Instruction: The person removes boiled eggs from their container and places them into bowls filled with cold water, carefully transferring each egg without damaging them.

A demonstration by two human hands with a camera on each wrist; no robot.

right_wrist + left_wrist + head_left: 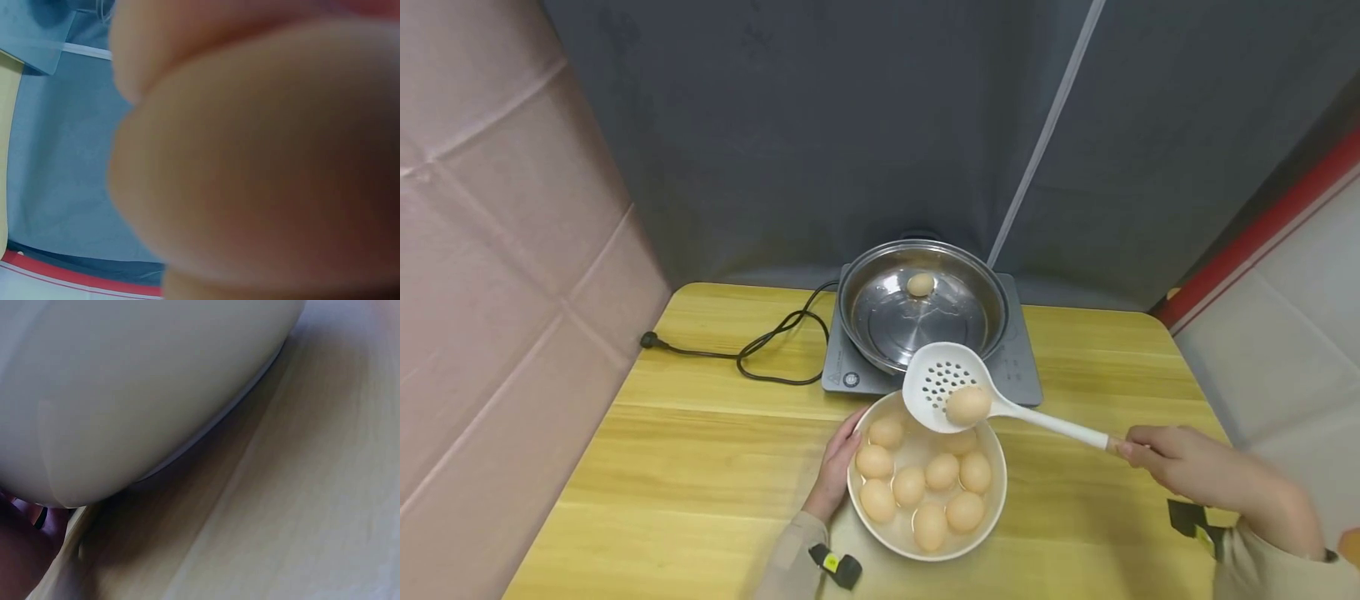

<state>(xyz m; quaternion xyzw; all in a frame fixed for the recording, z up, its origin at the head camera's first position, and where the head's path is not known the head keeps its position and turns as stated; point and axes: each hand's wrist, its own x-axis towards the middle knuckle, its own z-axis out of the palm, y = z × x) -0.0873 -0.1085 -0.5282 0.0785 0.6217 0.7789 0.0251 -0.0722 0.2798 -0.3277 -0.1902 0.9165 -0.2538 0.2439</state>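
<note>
My right hand (1206,467) grips the handle end of a white slotted skimmer (936,367). One brown egg (968,406) lies in the skimmer's head, which is over the far rim of a white bowl (992,533). Several brown eggs (929,527) sit in the bowl in clear liquid. At the bowl's left side, my left hand (835,467) holds it by the rim; some of its fingers are hidden. The bowl's outer wall (144,381) fills much of the left wrist view. In the right wrist view, my right hand (250,162) covers most of the picture.
Behind the bowl, a steel pan (917,325) with one egg (921,285) and some water stands on a grey induction cooker (1022,375). Its black cord (775,333) loops left to a plug on the wooden table (700,467). A dark curtain (820,125) hangs behind.
</note>
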